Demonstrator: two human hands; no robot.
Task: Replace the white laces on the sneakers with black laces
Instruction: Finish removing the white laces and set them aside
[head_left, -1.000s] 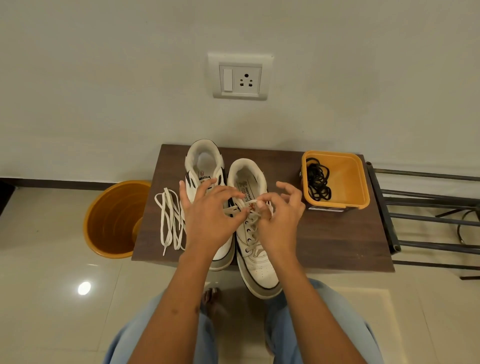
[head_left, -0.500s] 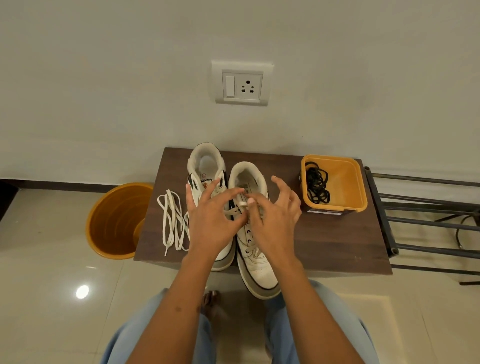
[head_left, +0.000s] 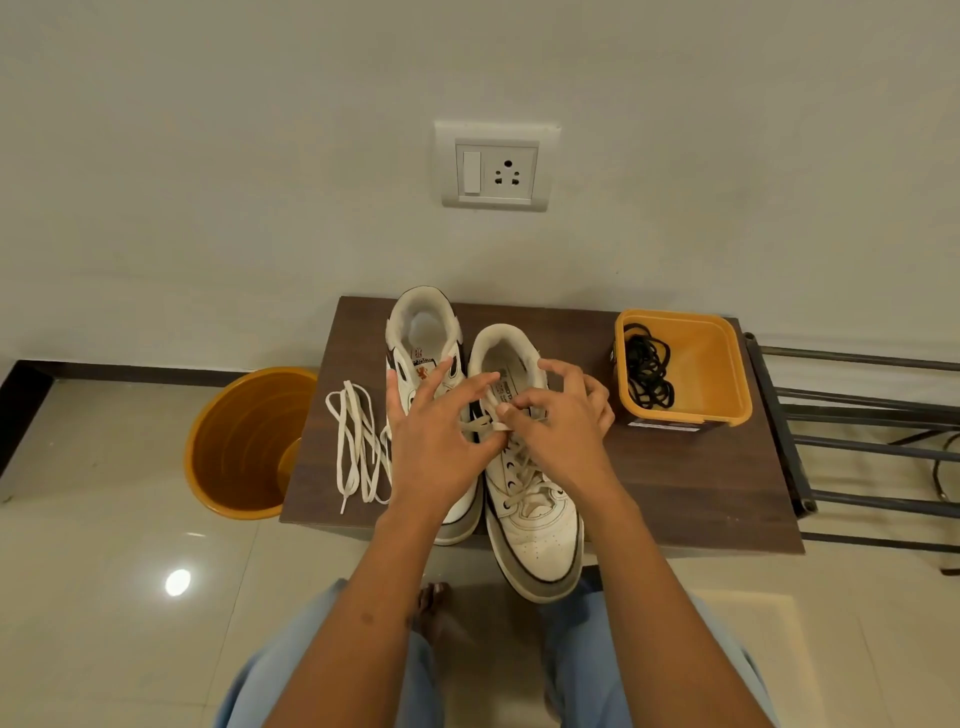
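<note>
Wooden table (head_left: 701, 499) edge under sneaker (head_left: 540, 540)

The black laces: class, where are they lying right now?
In the head view, the black laces lie coiled in the orange tub at the table's right end, right of the sneakers.

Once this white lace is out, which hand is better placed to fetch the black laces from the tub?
Probably the right hand. The black laces lie in the orange tub just past it on the same side of the table; the left hand would have to cross over both sneakers.
</note>
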